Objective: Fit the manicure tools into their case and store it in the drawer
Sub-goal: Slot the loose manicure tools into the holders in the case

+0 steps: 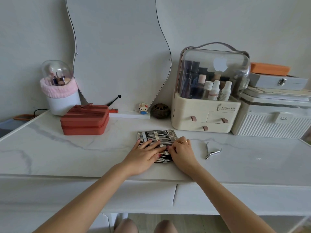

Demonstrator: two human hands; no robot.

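Your left hand [145, 154] lay flat on the open case [157, 137], fingers straight and spread over the tools strapped inside. Your right hand [181, 151] rested at the case's right side with its fingers curled down onto the tools; whether it pinched one or only pressed on it, you could not tell from this view. A ring showed on one of its fingers.

You had the case lying open on the table [67, 153], about midway along it and closer to the front edge than to the wall. Its far half showed a row of metal tools [156, 135] held under a pale strap. The nippers [212, 151] lay loose on the table to the right of the case, near it but apart, handles spread.

Two drawers [235, 197] sat shut beneath the front edge. Toward the back left stood a red box [85, 121], and toward the back right a cream organiser [204, 101] with a clear lid.
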